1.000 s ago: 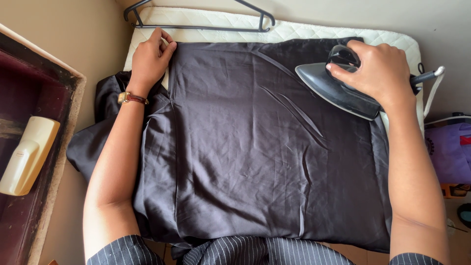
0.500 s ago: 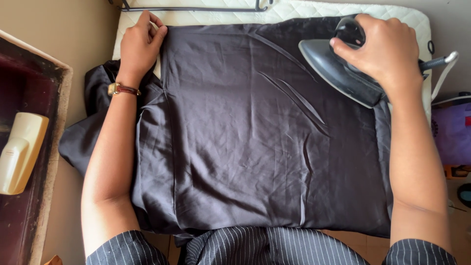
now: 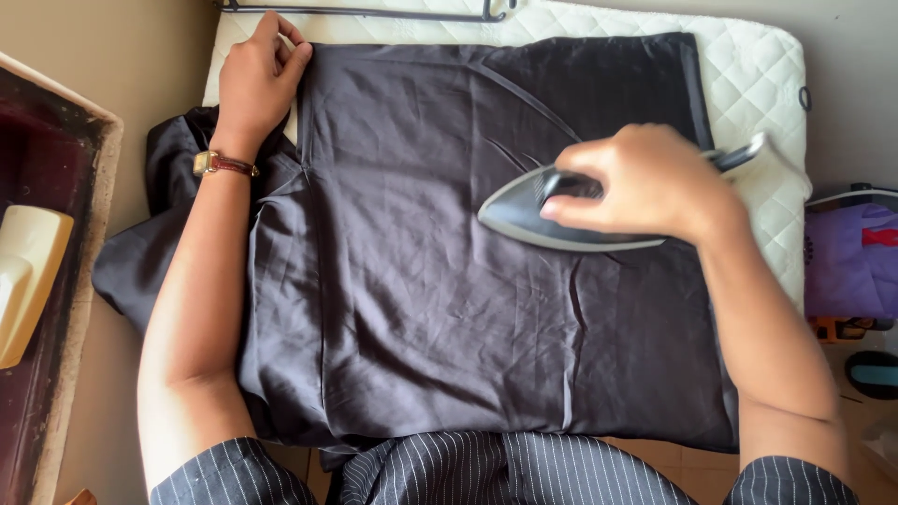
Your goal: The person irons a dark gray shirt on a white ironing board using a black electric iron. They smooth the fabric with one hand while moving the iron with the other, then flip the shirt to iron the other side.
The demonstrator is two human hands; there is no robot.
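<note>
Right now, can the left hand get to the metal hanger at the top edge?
Probably yes. The left hand rests on the dark garment just below the hanger, with only bare white pad between and nothing blocking.

Open dark cloth [image 3: 421, 309] mid-board, iron [image 3: 561, 210] blocking right, hanger [image 3: 374, 12] along far edge

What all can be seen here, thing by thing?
dark garment: one, charcoal, spread flat on the pad
quilted pad: one, white, under the garment
iron: one, dark grey, on the garment right of centre
clothes hanger: one, dark, at the top edge
purple item: one, at the right edge
cream object: one, in the dark red box at left
wristwatch: one, on the left wrist
left hand: pressing the garment's top left corner
right hand: gripping the iron
</note>
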